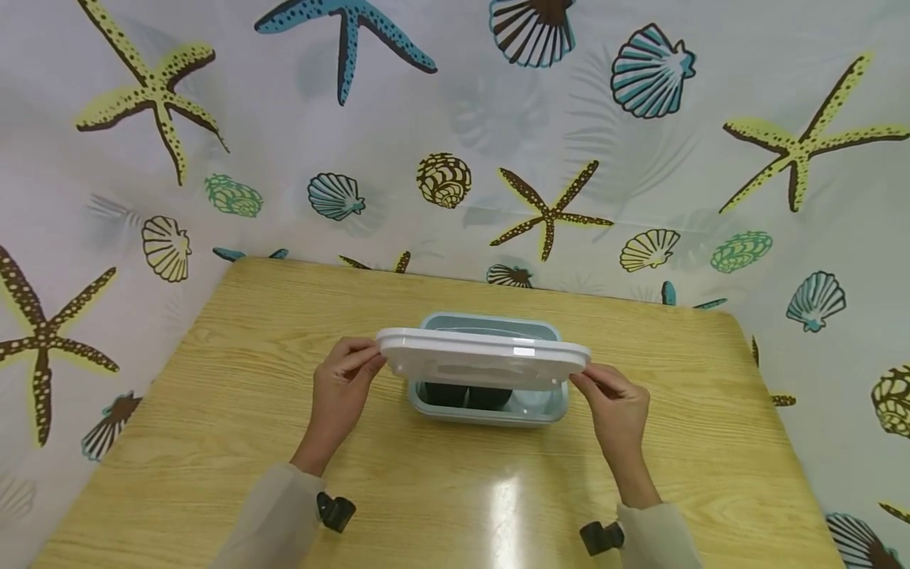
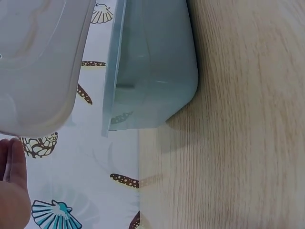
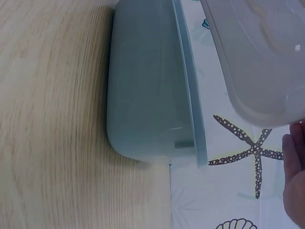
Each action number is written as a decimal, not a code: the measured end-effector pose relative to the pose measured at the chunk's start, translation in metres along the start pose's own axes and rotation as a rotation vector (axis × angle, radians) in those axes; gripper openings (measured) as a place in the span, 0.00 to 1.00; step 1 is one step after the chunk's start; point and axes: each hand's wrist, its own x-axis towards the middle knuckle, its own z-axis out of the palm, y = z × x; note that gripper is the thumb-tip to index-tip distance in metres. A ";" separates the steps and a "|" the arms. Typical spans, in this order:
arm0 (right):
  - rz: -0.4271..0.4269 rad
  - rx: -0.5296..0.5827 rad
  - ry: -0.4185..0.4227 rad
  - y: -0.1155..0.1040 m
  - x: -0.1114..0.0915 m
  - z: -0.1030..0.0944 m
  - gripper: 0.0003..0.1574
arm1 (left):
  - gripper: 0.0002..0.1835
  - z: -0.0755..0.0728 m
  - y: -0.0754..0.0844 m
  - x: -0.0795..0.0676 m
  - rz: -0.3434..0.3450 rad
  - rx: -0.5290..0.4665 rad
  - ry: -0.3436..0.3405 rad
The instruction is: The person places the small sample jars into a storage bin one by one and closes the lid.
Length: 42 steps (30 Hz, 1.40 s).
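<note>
A white translucent lid (image 1: 483, 359) is held tilted above a pale blue plastic box (image 1: 490, 415) on the table. My left hand (image 1: 344, 387) pinches the lid's left end between thumb and fingers. At the opposite end, my right hand (image 1: 614, 403) pinches the lid's right corner the same way. Dark items (image 1: 465, 395) show inside the box below the lid's lower edge; the lid hides the rest of the inside. Both wrist views show a gap between the lid (image 2: 38, 67) and the box's rim (image 3: 190, 86).
The box stands on a wood-grain table (image 1: 249, 356), toward its far edge. Behind and on both sides hangs a white cloth (image 1: 426, 118) printed with starfish and shells. Small black devices (image 1: 336, 512) are strapped at the wrists over light sleeves.
</note>
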 end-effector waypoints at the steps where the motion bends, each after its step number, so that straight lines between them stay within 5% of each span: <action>1: 0.002 -0.005 0.003 0.000 0.000 0.000 0.14 | 0.09 0.000 0.000 0.000 0.000 0.001 0.007; 10: 0.027 0.033 0.014 -0.001 0.003 0.002 0.04 | 0.09 0.002 0.002 0.001 -0.030 -0.094 0.047; 23: 0.202 -0.003 0.075 0.005 0.008 0.008 0.10 | 0.09 0.005 0.003 0.005 -0.128 -0.131 0.119; 32: 0.358 -0.017 0.128 0.015 0.015 0.014 0.14 | 0.11 0.012 -0.005 0.011 -0.261 -0.095 0.164; 42: 0.447 0.000 0.152 0.025 0.022 0.013 0.04 | 0.13 0.024 -0.018 0.019 -0.411 -0.133 0.171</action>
